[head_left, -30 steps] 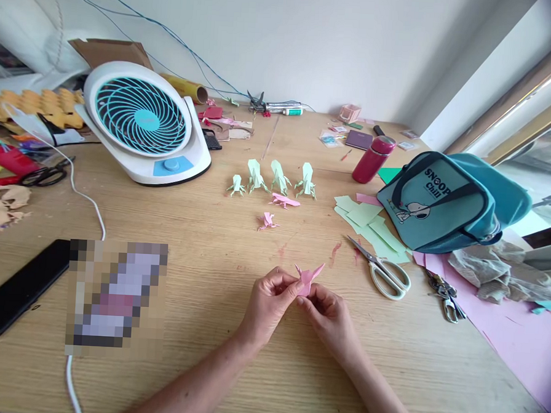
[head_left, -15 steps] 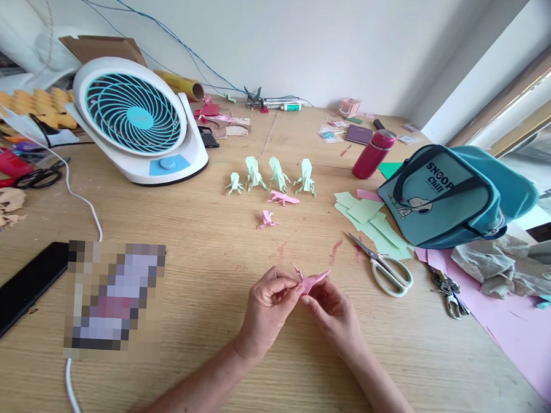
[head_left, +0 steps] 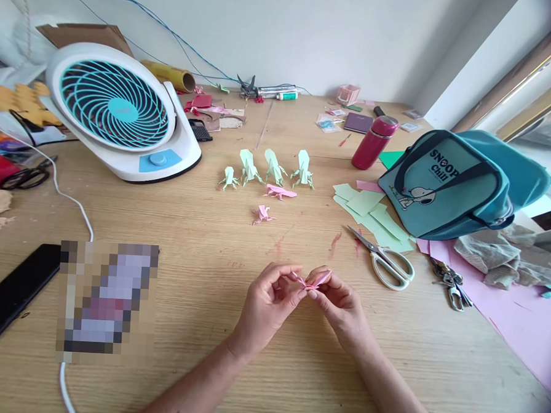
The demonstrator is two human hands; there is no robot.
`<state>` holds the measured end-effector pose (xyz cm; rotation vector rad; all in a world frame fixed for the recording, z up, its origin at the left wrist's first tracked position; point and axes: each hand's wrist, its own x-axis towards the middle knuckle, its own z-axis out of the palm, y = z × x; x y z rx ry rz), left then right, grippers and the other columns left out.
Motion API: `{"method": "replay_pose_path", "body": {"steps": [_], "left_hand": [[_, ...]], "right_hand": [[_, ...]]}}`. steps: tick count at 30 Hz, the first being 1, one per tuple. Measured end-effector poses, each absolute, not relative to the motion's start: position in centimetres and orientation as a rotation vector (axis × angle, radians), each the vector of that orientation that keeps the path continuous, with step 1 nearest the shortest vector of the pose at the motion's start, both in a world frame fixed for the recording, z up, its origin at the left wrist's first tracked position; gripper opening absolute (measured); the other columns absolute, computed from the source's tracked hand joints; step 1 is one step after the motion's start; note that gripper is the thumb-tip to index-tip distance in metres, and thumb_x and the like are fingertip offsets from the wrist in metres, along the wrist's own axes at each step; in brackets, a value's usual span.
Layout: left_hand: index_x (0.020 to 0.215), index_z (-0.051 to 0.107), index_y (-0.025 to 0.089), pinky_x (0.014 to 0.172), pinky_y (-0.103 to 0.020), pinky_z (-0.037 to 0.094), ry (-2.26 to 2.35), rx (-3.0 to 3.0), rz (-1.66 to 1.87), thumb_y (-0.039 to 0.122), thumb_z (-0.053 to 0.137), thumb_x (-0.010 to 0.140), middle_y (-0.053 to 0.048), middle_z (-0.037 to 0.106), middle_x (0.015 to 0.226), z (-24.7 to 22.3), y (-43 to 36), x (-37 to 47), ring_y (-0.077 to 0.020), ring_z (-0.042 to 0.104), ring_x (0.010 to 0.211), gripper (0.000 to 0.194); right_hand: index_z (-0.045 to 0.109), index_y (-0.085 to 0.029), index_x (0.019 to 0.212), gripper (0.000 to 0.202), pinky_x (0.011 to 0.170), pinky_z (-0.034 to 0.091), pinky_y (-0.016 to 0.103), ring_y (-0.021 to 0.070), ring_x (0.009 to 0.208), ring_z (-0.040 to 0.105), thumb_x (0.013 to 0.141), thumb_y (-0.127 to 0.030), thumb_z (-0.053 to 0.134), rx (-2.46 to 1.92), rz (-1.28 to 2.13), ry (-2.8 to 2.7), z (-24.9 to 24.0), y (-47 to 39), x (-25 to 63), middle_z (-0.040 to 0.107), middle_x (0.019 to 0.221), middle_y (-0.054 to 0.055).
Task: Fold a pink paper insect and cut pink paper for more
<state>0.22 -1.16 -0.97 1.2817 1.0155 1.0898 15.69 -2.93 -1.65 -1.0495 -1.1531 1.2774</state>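
Between both hands is a small folded pink paper piece (head_left: 311, 283) with thin points sticking up on either side. My left hand (head_left: 270, 305) pinches its left part between thumb and fingers. On the right part, my right hand (head_left: 339, 305) closes thumb and fingertips. Beyond the hands, a small pink paper figure (head_left: 263, 215) and a longer pink paper figure (head_left: 280, 192) rest on the wooden table (head_left: 196, 301). Several pale green paper figures, one being the rightmost green figure (head_left: 302, 170), stand in a row behind them.
White-handled scissors (head_left: 392, 269) and green paper sheets (head_left: 372, 214) lie at the right, near keys (head_left: 451, 286), a teal bag (head_left: 447, 185) and a red bottle (head_left: 374, 142). A fan (head_left: 123, 112) stands back left; a black case (head_left: 16, 294) lies at the left.
The fingers have shifted round the pink piece; my right fingertips are nearer to my left ones, and the piece looks flatter and turned. The whole view has tilted slightly.
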Motion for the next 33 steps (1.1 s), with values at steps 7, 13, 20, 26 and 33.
{"method": "replay_pose_path", "body": {"steps": [7,13,20,26,33], "left_hand": [[0.075,0.07,0.017,0.063,-0.025,0.053,0.94,1.069,1.009,0.035,0.076,0.078,-0.003,0.068,0.079,-0.4,-1.1,0.3,-0.0136,0.062,0.067,0.018],[0.082,0.074,0.017,0.071,-0.027,0.053,1.021,1.068,1.001,0.034,0.076,0.077,-0.004,0.074,0.08,-0.8,-1.1,0.3,-0.0158,0.066,0.07,0.018],[0.08,0.071,0.017,0.066,-0.023,0.049,1.106,1.144,0.999,0.036,0.075,0.079,-0.002,0.071,0.071,-0.4,-1.3,0.3,-0.0129,0.062,0.066,0.019],[0.079,0.067,0.017,0.044,-0.017,0.036,1.071,0.986,0.882,0.038,0.077,0.076,-0.003,0.073,0.067,-0.2,-1.2,0.3,-0.0091,0.057,0.051,0.023],[0.09,0.072,0.019,0.051,-0.019,0.047,1.073,1.063,0.908,0.035,0.076,0.077,-0.003,0.075,0.074,-1.0,-1.1,-0.1,-0.0151,0.069,0.065,0.021]], "right_hand": [[0.06,-0.023,0.079,0.025,0.073,0.052,0.033,0.016,0.069,0.061,0.078,-0.044,0.074,-1.025,1.463,-1.055,-1.7,-3.1,15.3,0.061,0.076,-0.001],[0.063,-0.022,0.077,0.027,0.066,0.052,0.03,0.0152,0.068,0.062,0.072,-0.044,0.079,-1.095,1.397,-0.984,-1.9,-3.0,15.4,0.066,0.074,0.0],[0.057,-0.024,0.092,0.031,0.073,0.054,0.035,0.0178,0.069,0.067,0.075,-0.04,0.078,-1.09,1.425,-0.943,-2.4,-3.1,15.5,0.068,0.074,-0.001],[0.05,-0.026,0.101,0.026,0.075,0.051,0.033,0.0168,0.075,0.063,0.085,-0.031,0.069,-1.238,1.086,-1.176,-2.8,-3.8,15.5,0.064,0.078,-0.001],[0.048,-0.026,0.102,0.023,0.071,0.049,0.03,0.0144,0.072,0.06,0.086,-0.02,0.063,-1.35,0.755,-1.391,-2.4,-4.5,15.0,0.058,0.079,-0.003]]}}
